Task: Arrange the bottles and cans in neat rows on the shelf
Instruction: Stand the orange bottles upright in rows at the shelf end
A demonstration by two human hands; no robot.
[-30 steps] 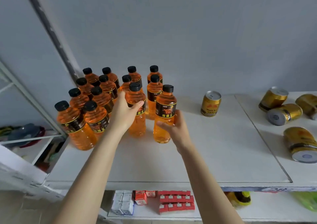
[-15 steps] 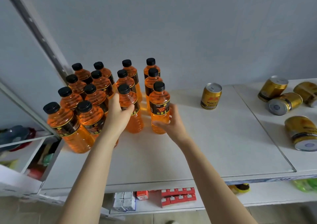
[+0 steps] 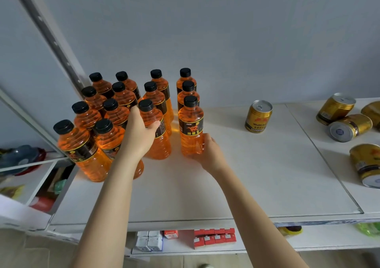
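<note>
On shelf (image 3: 257, 177) | left hand (image 3: 139, 136) grasps third-row bottle (image 3: 154, 132) | right hand (image 3: 207, 152) grasps end bottle (image 3: 191, 126)

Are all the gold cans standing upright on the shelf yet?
No: one can stands upright, but the cans at right lie tipped on their sides on the shelf.

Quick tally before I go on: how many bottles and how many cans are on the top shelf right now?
Orange bottles: 14
Gold cans: 5, one partly cut off at the right edge of the view
Total: 19
</note>
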